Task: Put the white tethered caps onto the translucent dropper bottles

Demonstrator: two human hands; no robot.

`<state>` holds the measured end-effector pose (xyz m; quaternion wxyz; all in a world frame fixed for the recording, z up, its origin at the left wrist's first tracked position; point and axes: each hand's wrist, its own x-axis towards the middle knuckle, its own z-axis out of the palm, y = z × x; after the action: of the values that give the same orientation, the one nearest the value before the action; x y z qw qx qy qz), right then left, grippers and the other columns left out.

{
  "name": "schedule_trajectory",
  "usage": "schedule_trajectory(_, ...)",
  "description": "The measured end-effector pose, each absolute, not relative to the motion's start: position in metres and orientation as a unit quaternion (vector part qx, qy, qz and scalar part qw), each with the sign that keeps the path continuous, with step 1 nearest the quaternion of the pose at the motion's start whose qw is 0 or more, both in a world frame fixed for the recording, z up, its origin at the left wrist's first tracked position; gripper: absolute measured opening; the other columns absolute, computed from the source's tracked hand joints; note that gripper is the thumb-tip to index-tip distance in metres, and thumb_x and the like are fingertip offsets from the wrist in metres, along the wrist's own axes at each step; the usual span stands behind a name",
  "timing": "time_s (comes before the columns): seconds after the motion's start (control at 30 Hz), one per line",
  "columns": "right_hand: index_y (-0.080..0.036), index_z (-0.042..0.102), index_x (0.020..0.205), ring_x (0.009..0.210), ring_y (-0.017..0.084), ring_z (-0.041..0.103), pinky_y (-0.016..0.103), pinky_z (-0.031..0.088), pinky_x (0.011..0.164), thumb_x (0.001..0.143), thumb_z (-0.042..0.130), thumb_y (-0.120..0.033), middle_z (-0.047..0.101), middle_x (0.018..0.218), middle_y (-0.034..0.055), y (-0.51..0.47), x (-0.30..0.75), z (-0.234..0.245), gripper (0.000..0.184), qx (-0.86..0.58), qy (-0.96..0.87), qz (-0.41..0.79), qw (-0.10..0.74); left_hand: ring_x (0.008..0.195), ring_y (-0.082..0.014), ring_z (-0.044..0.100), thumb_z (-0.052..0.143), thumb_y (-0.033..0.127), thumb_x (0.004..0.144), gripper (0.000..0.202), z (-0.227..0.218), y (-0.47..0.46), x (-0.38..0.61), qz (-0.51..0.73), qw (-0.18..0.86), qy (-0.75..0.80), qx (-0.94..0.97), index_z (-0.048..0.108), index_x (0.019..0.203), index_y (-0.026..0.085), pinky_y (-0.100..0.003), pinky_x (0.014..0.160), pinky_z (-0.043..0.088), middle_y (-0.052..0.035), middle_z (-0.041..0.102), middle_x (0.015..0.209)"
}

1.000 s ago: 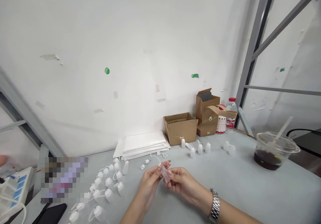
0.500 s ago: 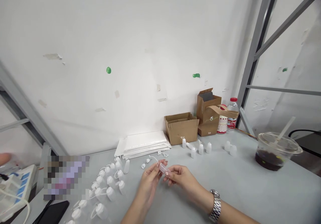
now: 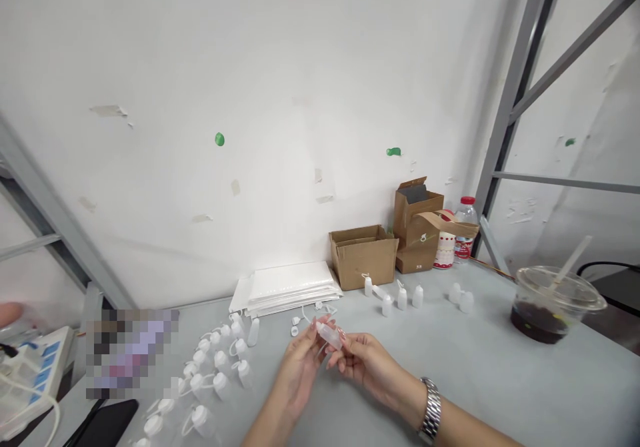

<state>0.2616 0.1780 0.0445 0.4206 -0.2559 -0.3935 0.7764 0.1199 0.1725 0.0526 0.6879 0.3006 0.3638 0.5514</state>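
Observation:
Between my two hands lies a small translucent plastic squeeze bottle [image 3: 330,335], tilted, with a thin white strap sticking out past its left end. My left hand [image 3: 301,361] pinches the bottle's left end, where the neck is partly covered by fingers. Thumb and fingers of my right hand [image 3: 364,361] close on the other end. Just beyond my left hand, loose white caps [image 3: 295,331] with straps rest on the table. Rows of similar capped bottles [image 3: 220,385] stand to the left of my left forearm.
White padded envelopes [image 3: 290,287] are stacked by the wall, beside an open cardboard box [image 3: 364,260] and a brown paper bag [image 3: 417,233]. Several small bottles [image 3: 402,298] stand before the box. A drink cup [image 3: 555,303] is at right; a black phone [image 3: 110,423] lies at left.
Both hands stay on the bottle. The left fingers have shifted slightly around its neck end, and the right fingertips have moved a little toward its far end. The view has shifted slightly.

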Motion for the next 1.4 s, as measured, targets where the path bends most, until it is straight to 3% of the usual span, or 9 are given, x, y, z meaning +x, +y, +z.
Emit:
schedule_trajectory(0.23, -0.010, 0.065, 0.077, 0.052, 0.010, 0.053, 0.026, 0.040, 0.058, 0.065, 0.068, -0.049, 0.066, 0.066, 0.0056, 0.181, 0.258, 0.038, 0.041, -0.333, -0.500, 0.676, 0.427, 0.099, -0.0258, 0.057, 0.074, 0.041, 0.056, 0.034, 0.053, 0.173, 0.120, 0.583, 0.621, 0.403, 0.334, 0.071, 0.077, 0.014, -0.035, 0.090, 0.039, -0.0114, 0.070, 0.089)
schedule_trajectory(0.43, -0.011, 0.061, 0.069, 0.048, 0.011, 0.052, 0.026, 0.040, 0.054, 0.062, 0.068, -0.052, 0.062, 0.057, 0.0018, 0.182, 0.258, 0.039, 0.042, -0.368, -0.520, 0.629, 0.445, 0.085, -0.0193, 0.059, 0.074, 0.035, 0.058, 0.031, 0.049, 0.172, 0.123, 0.574, 0.661, 0.372, 0.309, 0.071, 0.081, 0.014, -0.030, 0.078, 0.043, -0.0102, 0.068, 0.092)
schedule_trajectory(0.6, -0.012, 0.059, 0.066, 0.047, 0.010, 0.052, 0.025, 0.039, 0.053, 0.063, 0.067, -0.053, 0.062, 0.056, 0.0020, 0.183, 0.259, 0.040, 0.041, -0.338, -0.529, 0.642, 0.440, 0.077, -0.0159, 0.058, 0.074, 0.031, 0.061, 0.029, 0.048, 0.170, 0.124, 0.558, 0.693, 0.362, 0.280, 0.069, 0.085, 0.015, -0.028, 0.068, 0.043, -0.0078, 0.066, 0.091)
schedule_trajectory(0.87, -0.013, 0.060, 0.066, 0.052, 0.011, 0.052, 0.026, 0.038, 0.058, 0.069, 0.061, -0.054, 0.066, 0.065, 0.0058, 0.181, 0.260, 0.041, 0.041, -0.306, -0.505, 0.682, 0.431, 0.102, -0.0225, 0.053, 0.067, 0.042, 0.065, 0.039, 0.052, 0.170, 0.121, 0.538, 0.709, 0.353, 0.290, 0.067, 0.095, 0.016, -0.032, 0.082, 0.040, -0.0116, 0.064, 0.107)
schedule_trajectory(1.2, -0.012, 0.061, 0.066, 0.051, 0.010, 0.049, 0.024, 0.035, 0.057, 0.070, 0.063, -0.049, 0.067, 0.066, 0.0066, 0.175, 0.257, 0.044, 0.037, -0.294, -0.480, 0.698, 0.443, 0.080, -0.0170, 0.059, 0.075, 0.035, 0.058, 0.038, 0.050, 0.170, 0.127, 0.548, 0.704, 0.358, 0.274, 0.069, 0.091, 0.017, -0.028, 0.072, 0.041, -0.0080, 0.068, 0.088)
schedule_trajectory(1.3, -0.012, 0.062, 0.068, 0.050, 0.009, 0.047, 0.023, 0.034, 0.055, 0.070, 0.064, -0.049, 0.066, 0.063, 0.0060, 0.173, 0.256, 0.046, 0.037, -0.260, -0.449, 0.729, 0.446, 0.088, -0.0201, 0.058, 0.068, 0.043, 0.063, 0.041, 0.054, 0.172, 0.123, 0.542, 0.674, 0.379, 0.330, 0.068, 0.094, 0.015, -0.030, 0.079, 0.041, -0.0097, 0.068, 0.090)
schedule_trajectory(1.4, -0.011, 0.065, 0.073, 0.050, 0.008, 0.047, 0.021, 0.034, 0.055, 0.069, 0.066, -0.047, 0.064, 0.061, 0.0043, 0.174, 0.257, 0.045, 0.037, -0.266, -0.403, 0.749, 0.453, 0.091, -0.0231, 0.058, 0.052, 0.052, 0.072, 0.048, 0.055, 0.178, 0.107, 0.535, 0.539, 0.492, 0.425, 0.066, 0.096, 0.013, -0.035, 0.085, 0.040, -0.0109, 0.067, 0.093)
